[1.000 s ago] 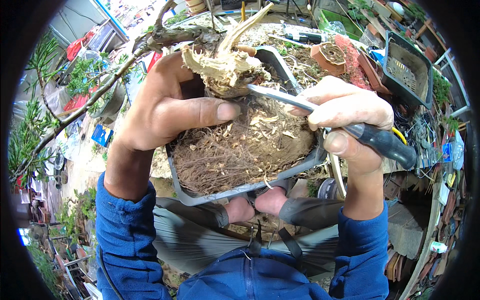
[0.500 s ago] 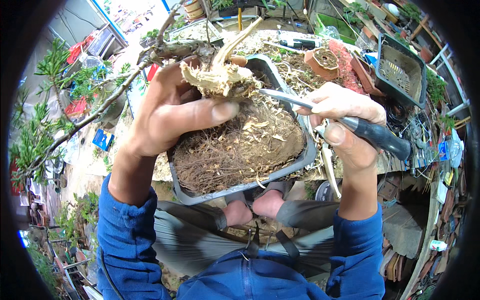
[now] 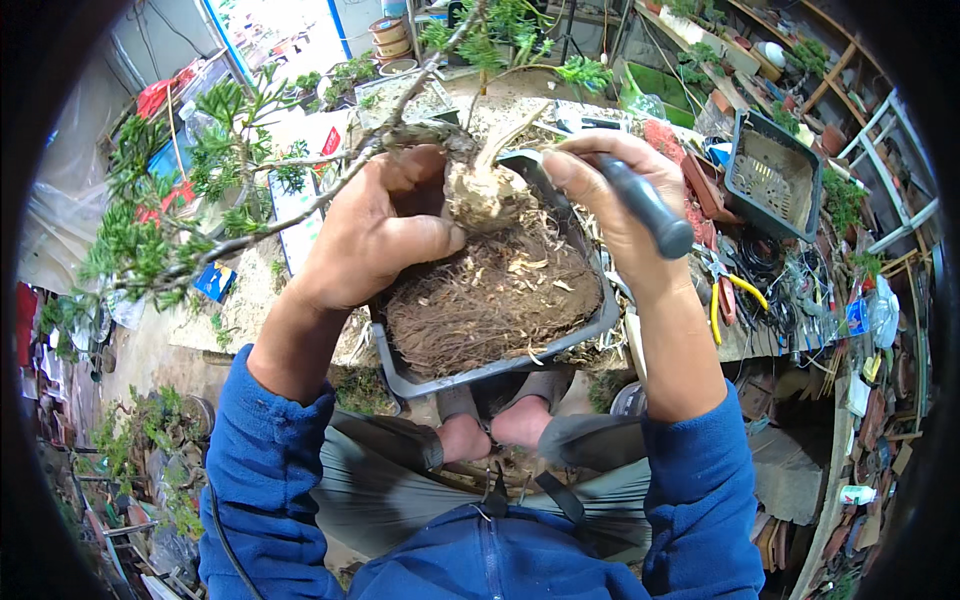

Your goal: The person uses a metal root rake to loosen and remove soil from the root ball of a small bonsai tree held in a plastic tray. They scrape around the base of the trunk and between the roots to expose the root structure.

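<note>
My left hand (image 3: 375, 235) is closed round the trunk of a small juniper tree, its thumb beside the pale, stripped wood (image 3: 485, 195) at the trunk's base. A long branch with green foliage (image 3: 240, 150) reaches out to the left. Below the trunk, a root ball with soil (image 3: 470, 315), strewn with wood shavings, fills a dark plastic tray (image 3: 480, 378). My right hand (image 3: 635, 225) grips a carving tool by its black handle (image 3: 648, 205), just right of the trunk. The tool's metal end is hidden by my fingers.
Pliers with yellow and red handles (image 3: 722, 298) lie on the bench at the right, near dark coiled wire (image 3: 770, 250). A black slotted planter (image 3: 775, 175) stands behind them. A blue packet (image 3: 214, 281) lies at the left. Stacked clay pots (image 3: 390, 38) stand at the back.
My right hand has moved up and left with the carving tool, turning it so the metal end no longer shows. The view has shifted, and the trunk sits farther right and lower in it.
</note>
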